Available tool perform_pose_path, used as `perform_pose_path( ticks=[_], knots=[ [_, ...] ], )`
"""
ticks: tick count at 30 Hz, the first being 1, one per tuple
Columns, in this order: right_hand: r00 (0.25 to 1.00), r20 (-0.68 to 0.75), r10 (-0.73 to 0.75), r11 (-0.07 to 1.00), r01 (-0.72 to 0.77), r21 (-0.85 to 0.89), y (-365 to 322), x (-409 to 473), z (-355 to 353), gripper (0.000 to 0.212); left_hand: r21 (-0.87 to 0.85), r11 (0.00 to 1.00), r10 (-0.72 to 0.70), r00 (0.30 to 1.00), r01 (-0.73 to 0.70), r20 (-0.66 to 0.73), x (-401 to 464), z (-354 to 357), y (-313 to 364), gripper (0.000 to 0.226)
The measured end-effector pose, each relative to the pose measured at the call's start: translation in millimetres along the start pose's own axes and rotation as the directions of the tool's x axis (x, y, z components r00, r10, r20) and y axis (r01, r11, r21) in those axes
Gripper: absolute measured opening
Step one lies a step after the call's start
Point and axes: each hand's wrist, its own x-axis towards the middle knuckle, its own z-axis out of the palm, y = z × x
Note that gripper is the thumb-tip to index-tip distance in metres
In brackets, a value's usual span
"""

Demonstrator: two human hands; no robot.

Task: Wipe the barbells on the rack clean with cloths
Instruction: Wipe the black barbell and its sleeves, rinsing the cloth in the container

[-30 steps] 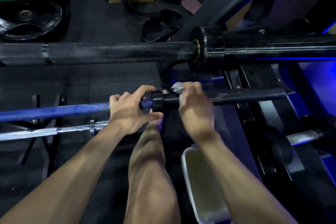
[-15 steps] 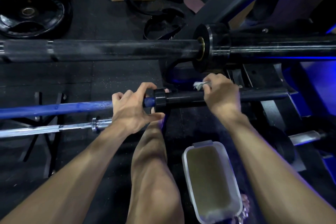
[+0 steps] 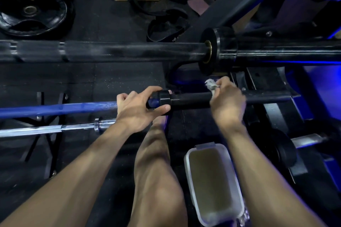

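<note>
Barbells first: the one I'm on is the blue barbell [image 3: 59,108], lying across the rack at about knee height, with its black sleeve [image 3: 190,100] running off to the right. From the head cam, my left hand [image 3: 136,110] is wrapped around the bar right at the collar [image 3: 163,100], steadying it, thumb underneath. My right hand [image 3: 227,101] has the cloth [image 3: 211,85] bunched up in its grip and pressed around the sleeve, with a white tuft poking out the top. Progress-wise I'd call it mid-job. This sleeve is being wiped now and the stretch past my right hand looks untouched as far as I can tell. The big black barbell [image 3: 114,51] on the rung above shows pale chalky smears along the shaft, so that one probably needs a pass, and the chrome barbell [image 3: 55,128] lower down is waiting too, though I can't tell if it's clean. Room is a dim gym with blue lighting on the right. The floor [image 3: 110,83] is dark rubber matting speckled with dust. There's a weight plate [image 3: 35,18] lying flat at upper left, a black strap [image 3: 166,27] behind the rack, and a white plastic tub [image 3: 212,184] on the floor just beside my right leg.
</note>
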Motion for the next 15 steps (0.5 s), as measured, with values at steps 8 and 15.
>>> perform_pose_path(
  ticks=[8,15],
  knots=[
    [0.958,0.078,-0.276,0.934,0.247,0.258,-45,-41,13,0.015,-0.005,1.0,0.019,1.0,-0.019,-0.02,-4,-4,3,0.061],
    [0.991,0.011,-0.131,0.981,0.129,0.143,-37,-30,11,0.016,-0.018,1.0,0.01,1.0,-0.011,-0.017,-2,-4,4,0.061]
  ],
)
